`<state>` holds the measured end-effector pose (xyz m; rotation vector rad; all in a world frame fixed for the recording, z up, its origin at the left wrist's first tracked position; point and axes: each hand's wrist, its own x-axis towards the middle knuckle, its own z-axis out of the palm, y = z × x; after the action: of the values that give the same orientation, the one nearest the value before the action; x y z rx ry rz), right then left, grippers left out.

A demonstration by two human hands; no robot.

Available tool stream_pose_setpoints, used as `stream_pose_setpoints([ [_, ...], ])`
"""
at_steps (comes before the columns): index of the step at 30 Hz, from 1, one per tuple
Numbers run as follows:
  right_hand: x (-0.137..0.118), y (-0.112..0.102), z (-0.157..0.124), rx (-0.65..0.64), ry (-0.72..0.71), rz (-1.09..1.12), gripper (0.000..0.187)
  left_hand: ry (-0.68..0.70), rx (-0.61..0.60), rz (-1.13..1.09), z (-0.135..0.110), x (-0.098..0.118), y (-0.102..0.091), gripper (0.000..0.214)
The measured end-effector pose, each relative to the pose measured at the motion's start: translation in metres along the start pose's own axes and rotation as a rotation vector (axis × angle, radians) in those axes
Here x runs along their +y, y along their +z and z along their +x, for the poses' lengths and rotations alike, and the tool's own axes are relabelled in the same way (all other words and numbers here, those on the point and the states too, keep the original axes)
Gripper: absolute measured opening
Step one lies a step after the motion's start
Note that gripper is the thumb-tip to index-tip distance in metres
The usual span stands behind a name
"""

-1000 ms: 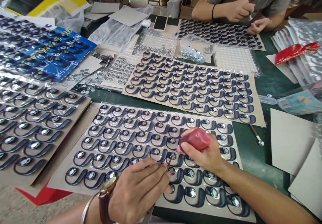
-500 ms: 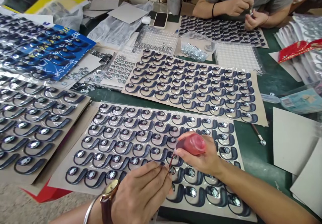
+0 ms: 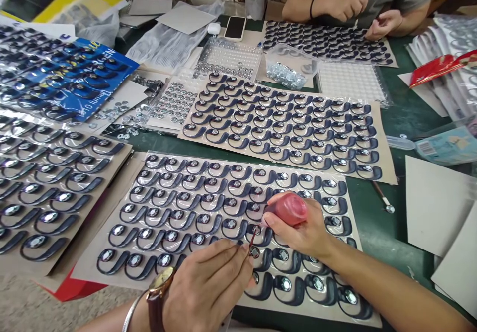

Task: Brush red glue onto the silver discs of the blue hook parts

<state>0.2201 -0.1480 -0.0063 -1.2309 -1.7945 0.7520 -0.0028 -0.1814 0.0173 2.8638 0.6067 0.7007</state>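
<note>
Your left hand, fingers nearly closed, pinches a thin stick over the near card on the desk; your right hand wraps a red bottle. You seem to be working one piece between them, calling for steadiness; it's dark, curved, shiny-stoned.

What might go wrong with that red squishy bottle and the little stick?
The right hand holds the red bottle tilted over the card, so squeezing too hard might drip on the black curls. The left hand has the thin stick right among them, so a slip could smudge or bump one.
</note>
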Motion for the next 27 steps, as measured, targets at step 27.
stream_pose_setpoints([
  [27, 0.0, -0.001, 0.0, -0.014, -0.011, 0.003, 0.01, -0.131, 0.032, -0.231, -0.002, -0.01, 0.0, 0.028],
])
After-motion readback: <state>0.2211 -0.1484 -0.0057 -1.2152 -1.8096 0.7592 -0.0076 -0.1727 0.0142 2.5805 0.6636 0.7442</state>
